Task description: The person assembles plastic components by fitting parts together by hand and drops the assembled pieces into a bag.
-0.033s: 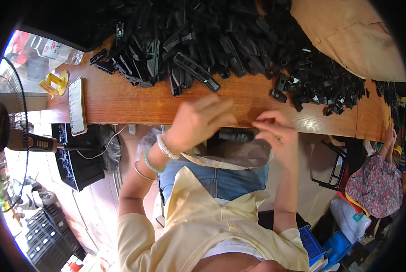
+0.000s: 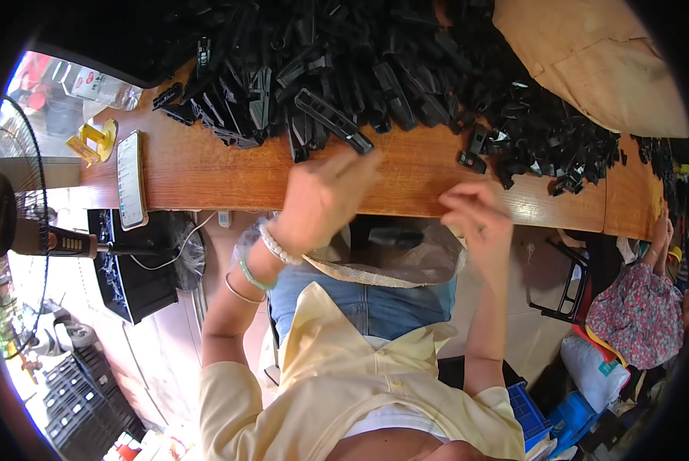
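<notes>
My left hand (image 2: 323, 194), blurred by motion, is above the table's front edge. Its fingers point at a long black plastic housing (image 2: 333, 121) at the near side of a heap of such housings (image 2: 360, 69); I cannot tell whether they touch it. My right hand (image 2: 479, 217) hovers at the table edge, fingers apart and slightly bent, nothing visible in them. Between and below both hands, an open pale sack (image 2: 383, 275) rests over my lap. A blurred black piece (image 2: 394, 237) shows in its mouth, touching neither hand.
Small black parts (image 2: 544, 131) lie heaped at the right, below a tan sack (image 2: 598, 61). On the left of the wooden table (image 2: 229, 180) are a phone (image 2: 131, 180) and a yellow holder (image 2: 94, 142). A fan (image 2: 14, 207) stands beyond. Another person (image 2: 636, 315) sits at far right.
My left hand has shifted left and slightly nearer the heap. The black piece has dropped lower into the sack's mouth. My right hand has moved slightly right, its fingers less pinched.
</notes>
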The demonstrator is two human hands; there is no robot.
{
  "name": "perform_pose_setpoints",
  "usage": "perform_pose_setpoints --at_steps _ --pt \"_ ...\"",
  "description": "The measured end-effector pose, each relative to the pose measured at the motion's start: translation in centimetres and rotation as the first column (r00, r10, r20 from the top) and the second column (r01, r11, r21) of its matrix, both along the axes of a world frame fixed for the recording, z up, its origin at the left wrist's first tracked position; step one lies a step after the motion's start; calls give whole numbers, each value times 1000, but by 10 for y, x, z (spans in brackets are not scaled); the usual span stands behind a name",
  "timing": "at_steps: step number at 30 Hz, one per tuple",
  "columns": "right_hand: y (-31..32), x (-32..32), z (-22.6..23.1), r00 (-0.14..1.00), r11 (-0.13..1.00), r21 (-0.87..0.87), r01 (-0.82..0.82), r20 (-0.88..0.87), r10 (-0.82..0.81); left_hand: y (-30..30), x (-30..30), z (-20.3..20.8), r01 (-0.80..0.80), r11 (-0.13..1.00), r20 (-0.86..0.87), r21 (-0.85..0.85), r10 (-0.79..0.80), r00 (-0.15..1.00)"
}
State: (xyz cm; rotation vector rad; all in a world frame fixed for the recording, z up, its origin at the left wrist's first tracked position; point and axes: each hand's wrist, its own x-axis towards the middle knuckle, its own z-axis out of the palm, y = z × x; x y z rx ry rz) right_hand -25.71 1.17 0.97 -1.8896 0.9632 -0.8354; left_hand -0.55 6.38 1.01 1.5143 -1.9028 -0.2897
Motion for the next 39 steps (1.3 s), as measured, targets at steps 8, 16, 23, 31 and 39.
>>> perform_pose_setpoints --at_steps 8,16,23,31,39 --pt "-26 12 -11 915 810 -565 155 -226 -334 -14 3 2 74 970 418 -230 30 908" --pt "1 26 2 901 923 235 303 244 -358 -6 -38 5 158 978 161 -133 -136 978" --pt "7 22 -5 974 932 361 24 202 -103 -4 -20 -10 -19 1000 -98 -20 17 995" --pt "-1 15 -6 998 999 -25 42 -44 -43 -5 -13 -15 147 989 -288 14 -137 948" --pt "-6 25 -5 991 994 -57 -92 -100 86 -4 -12 -9 241 970 -237 -6 -236 942"
